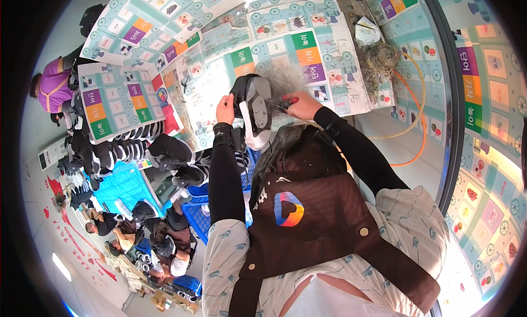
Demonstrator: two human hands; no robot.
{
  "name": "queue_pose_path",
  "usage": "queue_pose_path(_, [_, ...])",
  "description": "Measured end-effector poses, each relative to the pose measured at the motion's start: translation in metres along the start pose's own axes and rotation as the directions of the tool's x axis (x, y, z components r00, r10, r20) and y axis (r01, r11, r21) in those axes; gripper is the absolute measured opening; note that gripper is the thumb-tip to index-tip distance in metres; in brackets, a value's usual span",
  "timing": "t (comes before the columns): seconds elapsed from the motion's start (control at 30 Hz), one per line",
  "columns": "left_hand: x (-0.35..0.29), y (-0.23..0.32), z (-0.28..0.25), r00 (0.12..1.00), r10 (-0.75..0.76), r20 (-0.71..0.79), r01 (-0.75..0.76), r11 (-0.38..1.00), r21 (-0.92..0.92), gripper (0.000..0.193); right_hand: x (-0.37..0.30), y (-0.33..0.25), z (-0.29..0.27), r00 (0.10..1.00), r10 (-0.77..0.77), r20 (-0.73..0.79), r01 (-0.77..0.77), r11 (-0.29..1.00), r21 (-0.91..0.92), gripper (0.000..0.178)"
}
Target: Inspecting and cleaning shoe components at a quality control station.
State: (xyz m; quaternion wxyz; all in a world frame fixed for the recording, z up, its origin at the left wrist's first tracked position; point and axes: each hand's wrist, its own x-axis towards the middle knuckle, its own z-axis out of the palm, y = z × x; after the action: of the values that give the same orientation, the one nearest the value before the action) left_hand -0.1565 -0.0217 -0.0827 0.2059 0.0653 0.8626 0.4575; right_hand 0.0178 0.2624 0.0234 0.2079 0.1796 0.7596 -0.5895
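Note:
Held at the worktop's front edge is a black and grey cap (pixel 259 102) with a white band along its side. Its left edge is gripped by my left hand (pixel 224 111), the fingers closed. Just right of the cap, my right hand (pixel 303 106) is wrapped round a dark hand tool with a red part (pixel 289 101). The tool's front end points toward the cap and blurs into a dark smudge on the sheet behind, so its kind is unclear. Printed sheets (pixel 263 52) with coloured blocks and small pictures cover the worktop and the upright panels around it.
Orange tubing (pixel 421 139) loops down at the right. Dark caps (pixel 170 151) are piled at the left, near a blue crate (pixel 193 215). A grimy lump with a pale piece (pixel 366 32) sits at the back right. Several people work at lower left; one in purple (pixel 55 86) stands farther up.

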Motion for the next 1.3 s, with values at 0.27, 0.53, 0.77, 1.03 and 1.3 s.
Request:
queue_pose_path(0.27, [0.000,-0.003,0.001,0.999,-0.026,-0.020,0.026,1.000,0.013,0.035,0.005,0.010,0.005,0.975,0.079,0.207,-0.060,0.994,-0.096,0.049])
queue_pose_path(0.53, [0.005,-0.004,0.003,0.999,-0.040,-0.028,0.040,0.999,0.015,0.036,0.003,0.016,0.007,0.995,-0.013,-0.098,0.001,0.992,-0.125,0.034])
queue_pose_path(0.77, [0.001,-0.009,0.001,0.998,-0.003,-0.064,0.003,1.000,-0.005,0.034,0.004,0.021,0.009,0.989,0.094,0.115,-0.084,0.993,-0.088,0.018])
queue_pose_path(1.03, [0.006,0.008,0.006,0.998,-0.028,-0.057,0.031,0.999,0.039,0.039,-0.006,0.007,0.008,0.920,-0.256,-0.297,0.163,0.939,-0.303,0.028])
queue_pose_path(1.3, [0.026,0.035,0.009,0.997,-0.014,-0.078,0.028,0.983,0.182,0.040,-0.003,0.020,0.010,0.925,-0.301,-0.231,0.224,0.925,-0.307,0.025])
